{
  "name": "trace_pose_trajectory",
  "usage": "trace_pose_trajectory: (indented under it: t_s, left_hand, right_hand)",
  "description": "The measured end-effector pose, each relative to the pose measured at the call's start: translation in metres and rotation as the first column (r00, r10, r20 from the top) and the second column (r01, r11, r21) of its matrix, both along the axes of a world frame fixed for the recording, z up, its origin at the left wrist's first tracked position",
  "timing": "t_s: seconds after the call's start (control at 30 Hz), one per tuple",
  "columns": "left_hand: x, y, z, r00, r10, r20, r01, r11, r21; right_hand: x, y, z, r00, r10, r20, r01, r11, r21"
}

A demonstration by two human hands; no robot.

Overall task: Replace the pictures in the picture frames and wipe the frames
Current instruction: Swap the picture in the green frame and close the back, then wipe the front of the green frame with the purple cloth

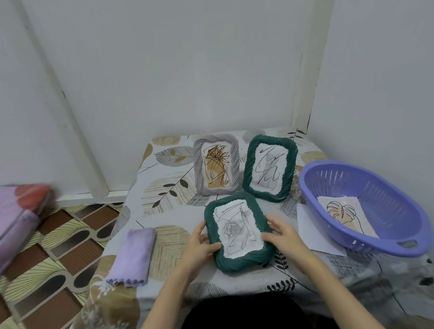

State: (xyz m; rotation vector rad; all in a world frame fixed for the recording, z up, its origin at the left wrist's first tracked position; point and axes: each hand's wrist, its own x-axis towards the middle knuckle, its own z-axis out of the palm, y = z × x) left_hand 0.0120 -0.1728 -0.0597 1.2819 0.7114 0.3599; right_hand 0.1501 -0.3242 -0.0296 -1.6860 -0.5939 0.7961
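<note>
Left hand and right hand both clasped on the near green frame, one at each long edge, fingers curled over its rim; frame flat on the leaf-print tablecloth between them, rose sketch facing up; three frames in all: a second green frame and one grey frame upright beyond the hands; one folded lilac cloth left of the left hand; one purple basket right of the right hand, one loose leaf picture inside.
</note>
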Motion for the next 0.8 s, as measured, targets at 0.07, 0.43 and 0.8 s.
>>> trace_pose_trajectory:
  t_s: [0.07,0.43,0.8]
  left_hand:
    - [-0.008,0.005,0.0,0.993,-0.01,-0.115,0.032,0.981,0.191]
    - [-0.031,0.019,-0.01,0.781,0.087,-0.619,0.494,0.52,0.697]
    - [-0.079,0.081,0.012,0.458,0.588,-0.667,-0.014,0.755,0.656]
  right_hand:
    - [-0.003,-0.002,-0.011,0.932,0.132,0.336,-0.063,0.976,-0.208]
    - [0.004,-0.011,-0.049,0.485,0.408,0.774,0.135,0.839,-0.527]
    - [-0.003,-0.014,-0.053,0.456,0.414,0.788,0.183,0.823,-0.538]
